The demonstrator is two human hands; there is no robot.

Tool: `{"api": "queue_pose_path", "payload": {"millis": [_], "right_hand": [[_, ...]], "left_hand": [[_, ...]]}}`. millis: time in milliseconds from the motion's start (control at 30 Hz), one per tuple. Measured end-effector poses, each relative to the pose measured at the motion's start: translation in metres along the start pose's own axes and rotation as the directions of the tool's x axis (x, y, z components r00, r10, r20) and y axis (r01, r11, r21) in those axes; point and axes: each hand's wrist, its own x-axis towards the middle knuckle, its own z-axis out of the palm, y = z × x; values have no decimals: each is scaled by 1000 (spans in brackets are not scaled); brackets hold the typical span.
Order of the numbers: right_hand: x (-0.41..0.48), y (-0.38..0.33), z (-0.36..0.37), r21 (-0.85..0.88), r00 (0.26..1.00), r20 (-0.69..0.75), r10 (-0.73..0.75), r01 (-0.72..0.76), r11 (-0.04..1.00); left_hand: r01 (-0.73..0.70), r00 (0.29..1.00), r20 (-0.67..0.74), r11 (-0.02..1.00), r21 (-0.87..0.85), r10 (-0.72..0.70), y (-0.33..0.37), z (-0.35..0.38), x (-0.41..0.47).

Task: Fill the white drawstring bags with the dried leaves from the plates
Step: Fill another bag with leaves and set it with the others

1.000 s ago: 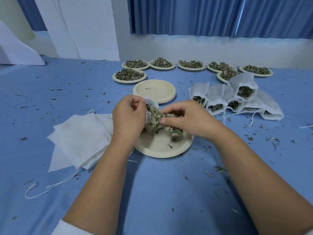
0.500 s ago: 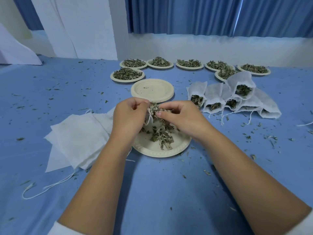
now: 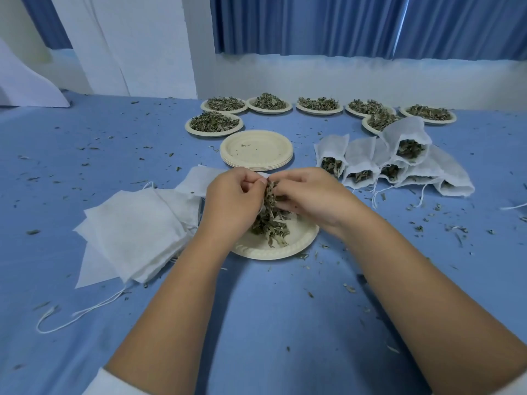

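Far left, at nine o'clock from the near plate (image 3: 302,240): stack of flat empty bags (image 3: 137,232), white gauzy cloth, corners fanned out, one loose cord (image 3: 79,315) trailing off toward seven o'clock. Just beside that stack's right edge, left hand (image 3: 231,201), fingers curled, pinching the white rim of an open bag (image 3: 263,175); most of that bag hidden behind the hand. Between both hands, over the near plate: dried leaves (image 3: 271,220), grey-green, crumpled, hanging in a clump down to a small heap on the plate. Right hand (image 3: 310,195), fingers curled round the top of that clump at the bag's mouth. At twelve o'clock, stack of empty plates (image 3: 256,149), apart from the hands; beyond it, a row of full plates (image 3: 214,134) near the far edge. At two o'clock, filled bags (image 3: 393,166), mouths open, leaning in a pile. Open blue tabletop (image 3: 256,309) from four to eight o'clock, strewn with leaf crumbs; more of it at ten o'clock, flecked likewise.
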Motion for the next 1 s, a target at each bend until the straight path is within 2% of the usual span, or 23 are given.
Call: {"api": "queue_pose_path", "payload": {"millis": [100, 233, 333, 400, 500, 600, 667, 867, 933, 1000], "right_hand": [[3, 3, 5, 109, 991, -130, 32, -18, 994], [4, 8, 13, 192, 972, -233, -9, 55, 980], [4, 14, 21, 11, 937, -331, -113, 124, 992], [2, 16, 26, -123, 919, -347, -187, 153, 980], [0, 15, 27, -95, 936, -291, -198, 178, 979], [0, 10, 22, 159, 972, -201, -123, 156, 975], [0, 10, 19, 263, 978, -194, -77, 128, 956], [8, 12, 19, 169, 971, -240, 26, 15, 986], [10, 12, 20, 212, 985, -155, 76, -42, 976], [10, 11, 20, 361, 996, 30, 82, -87, 928]], "left_hand": [[19, 1000, -15, 999, -33, -20, 0, 0, 1], [21, 999, -25, 999, -50, -22, 1, 0, 0], [15, 1000, -14, 999, -44, -15, 2, 0, 0], [17, 1000, -1, 999, -34, -17, 2, 1, 0], [48, 998, -27, 994, -98, -51, 1, -2, 1], [78, 994, -64, 980, -181, -91, 3, -7, 1], [103, 992, -43, 966, -238, -117, 6, -9, 1], [148, 988, 2, 936, -320, -156, 12, -16, 0], [168, 985, 19, 921, -353, -172, 13, -18, 1], [201, 979, 57, 910, -363, -194, 13, -20, 1]]}}
